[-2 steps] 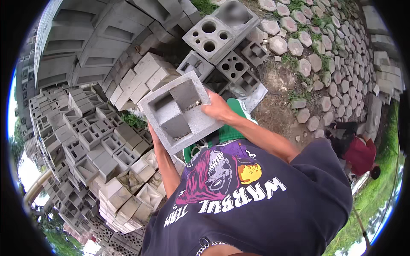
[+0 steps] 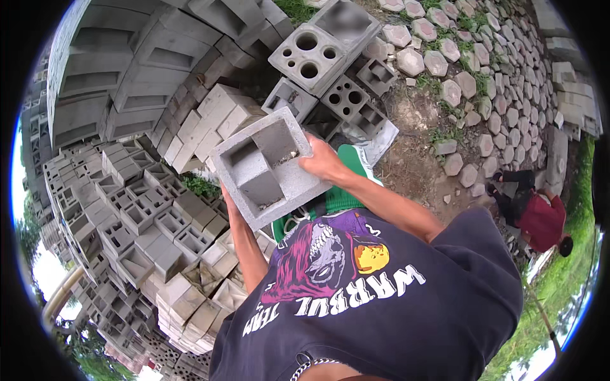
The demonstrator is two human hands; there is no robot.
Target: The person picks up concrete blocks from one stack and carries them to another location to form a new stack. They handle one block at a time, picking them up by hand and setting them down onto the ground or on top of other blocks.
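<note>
A square grey concrete block (image 2: 297, 180) is held in front of my body, with divided recesses and a solid face toward me. Bits of grit lie inside it. My right hand (image 2: 319, 159) grips its right side, thumb on the face and the other fingers hidden. Along the left edge, my left hand (image 2: 227, 194) supports the block; most of its fingers are behind it. Just beyond stand a block with round holes (image 2: 323, 58), a similar smaller block (image 2: 349, 95) and other hollow blocks on the ground.
Tall stacks of concrete blocks (image 2: 152, 54) rise at the far left, and more stacked blocks (image 2: 136, 209) fill the left side. Hexagonal paving stones (image 2: 467, 86) cover the ground at right. A person in a red shirt (image 2: 541, 219) is low down at the far right.
The surroundings have shifted slightly in view, the left-hand stacks toward the right and the person at right a little outward. My hands and the held block keep nearly the same place.
</note>
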